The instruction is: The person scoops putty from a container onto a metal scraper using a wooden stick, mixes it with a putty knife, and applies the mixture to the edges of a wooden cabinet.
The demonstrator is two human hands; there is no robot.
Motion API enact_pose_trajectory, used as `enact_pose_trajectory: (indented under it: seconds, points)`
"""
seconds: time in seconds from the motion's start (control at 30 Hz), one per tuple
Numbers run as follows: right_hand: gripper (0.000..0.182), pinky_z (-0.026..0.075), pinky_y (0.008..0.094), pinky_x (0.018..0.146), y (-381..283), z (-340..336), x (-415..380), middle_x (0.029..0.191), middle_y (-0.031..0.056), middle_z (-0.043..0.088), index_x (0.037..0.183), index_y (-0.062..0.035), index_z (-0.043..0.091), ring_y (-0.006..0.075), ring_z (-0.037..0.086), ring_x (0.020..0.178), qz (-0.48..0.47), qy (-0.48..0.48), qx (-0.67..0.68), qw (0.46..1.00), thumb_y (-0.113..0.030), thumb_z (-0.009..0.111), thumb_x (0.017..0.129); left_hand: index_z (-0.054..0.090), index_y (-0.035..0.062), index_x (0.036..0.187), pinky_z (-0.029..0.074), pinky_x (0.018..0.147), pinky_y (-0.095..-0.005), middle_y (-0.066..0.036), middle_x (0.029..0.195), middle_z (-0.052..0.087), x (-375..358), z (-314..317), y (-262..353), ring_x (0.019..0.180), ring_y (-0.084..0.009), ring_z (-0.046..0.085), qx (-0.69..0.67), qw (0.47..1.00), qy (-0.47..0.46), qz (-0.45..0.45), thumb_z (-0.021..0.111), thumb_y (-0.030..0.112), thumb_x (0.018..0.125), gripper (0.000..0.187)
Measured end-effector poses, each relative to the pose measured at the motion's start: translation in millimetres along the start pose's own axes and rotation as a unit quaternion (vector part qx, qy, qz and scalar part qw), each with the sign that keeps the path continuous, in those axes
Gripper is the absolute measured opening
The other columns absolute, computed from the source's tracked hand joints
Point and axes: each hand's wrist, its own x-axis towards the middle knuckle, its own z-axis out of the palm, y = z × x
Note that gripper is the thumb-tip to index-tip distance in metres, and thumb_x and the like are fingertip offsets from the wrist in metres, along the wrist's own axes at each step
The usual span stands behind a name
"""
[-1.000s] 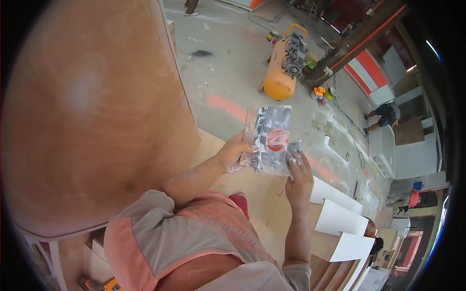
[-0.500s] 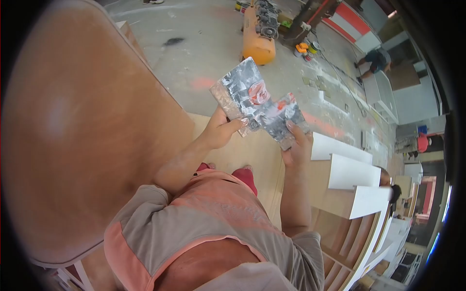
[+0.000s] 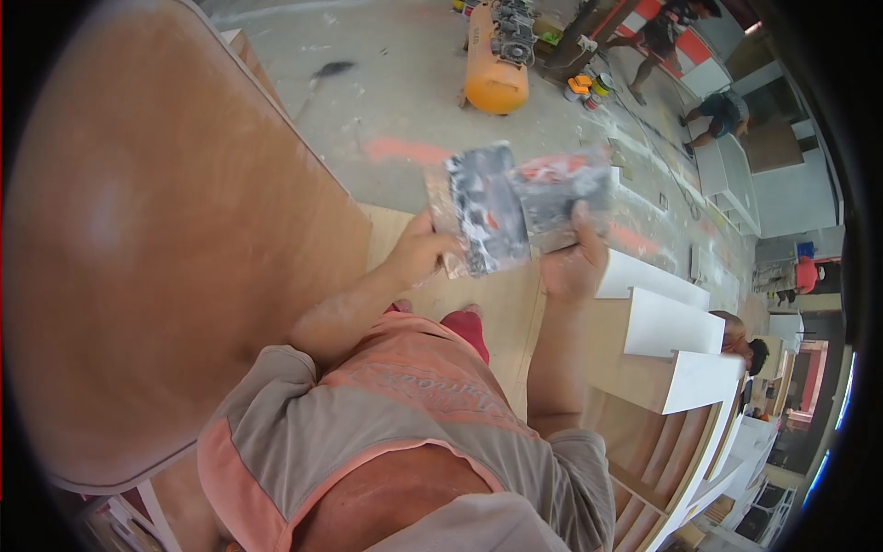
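My left hand (image 3: pixel 421 253) is closed on the edge of a flat metal plate (image 3: pixel 487 207) smeared with white, grey and some reddish paste. In my right hand (image 3: pixel 572 262) is a second, similar plate (image 3: pixel 566 198), with a reddish-orange smear near its upper edge and my thumb lying on its face. Both plates are held up in front of my body, side by side and very close. Motion blurs them, so whether their edges touch is unclear.
A large brown panel (image 3: pixel 175 248) fills the left side. White-edged boards (image 3: pixel 676 322) stand at the right. An orange compressor tank (image 3: pixel 497 78) and small cans (image 3: pixel 589 87) are on the floor ahead. Other people (image 3: pixel 662 37) are at the upper right and right.
The two plates have turned and come closer together, the right one rising slightly. My right hand has moved a little up and right. Another person has appeared at the upper right.
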Motion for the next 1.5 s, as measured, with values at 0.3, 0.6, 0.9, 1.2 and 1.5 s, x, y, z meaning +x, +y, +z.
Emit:
enact_pose_trajectory:
  seconds: [0.3,0.6,0.9,1.2,1.5]
  points:
    - [0.043,0.041,0.0326,0.086,-4,-3,-22,0.106,0.0103,0.056,0.112,0.0004,0.051,0.0209,0.054,0.098,-0.112,-0.135,-0.164,0.971,0.014,0.050,0.071,0.032,0.0023,0.121,0.053,0.071,-0.0438,-0.014,0.107,0.050,5,18,14,0.091,-0.0260,0.057,-0.249,0.968,0.040,-0.009,0.045,-0.006,0.072,0.051]
    - [0.038,0.045,0.0214,0.066,-17,-2,-21,0.090,0.0137,0.064,0.102,0.0029,0.059,0.0133,0.060,0.076,-0.216,-0.179,-0.540,0.793,0.013,0.050,0.066,0.032,0.0034,0.122,0.052,0.075,-0.0384,-0.012,0.108,0.050,6,20,10,0.095,-0.0226,0.056,-0.216,0.976,0.014,-0.017,0.045,-0.006,0.072,0.052]
    - [0.049,0.045,0.0327,0.083,-20,-15,-9,0.107,0.0191,0.058,0.105,-0.0006,0.058,0.0320,0.056,0.100,-0.190,-0.183,-0.687,0.677,0.015,0.045,0.061,0.033,0.0022,0.121,0.053,0.070,-0.0396,-0.013,0.105,0.052,6,9,3,0.092,-0.0229,0.057,-0.199,0.979,0.037,-0.009,0.045,-0.005,0.072,0.051]
    - [0.036,0.038,0.0433,0.092,-58,29,-13,0.110,0.0109,0.057,0.101,-0.0078,0.061,0.0293,0.051,0.108,-0.311,-0.327,-0.817,0.359,0.001,0.055,0.067,0.037,0.0010,0.117,0.052,0.066,-0.0372,-0.011,0.098,0.052,13,6,0,0.085,-0.0204,0.056,-0.209,0.978,0.021,-0.018,0.044,-0.001,0.075,0.042]
    - [0.027,0.036,0.0456,0.092,-62,41,-2,0.107,0.0078,0.059,0.097,-0.0088,0.062,0.0293,0.052,0.105,-0.294,-0.351,-0.853,0.250,-0.011,0.054,0.071,0.040,0.0004,0.116,0.046,0.067,-0.0280,-0.006,0.095,0.052,23,1,-11,0.081,-0.0135,0.053,-0.088,0.992,0.086,-0.007,0.042,0.000,0.076,0.041]
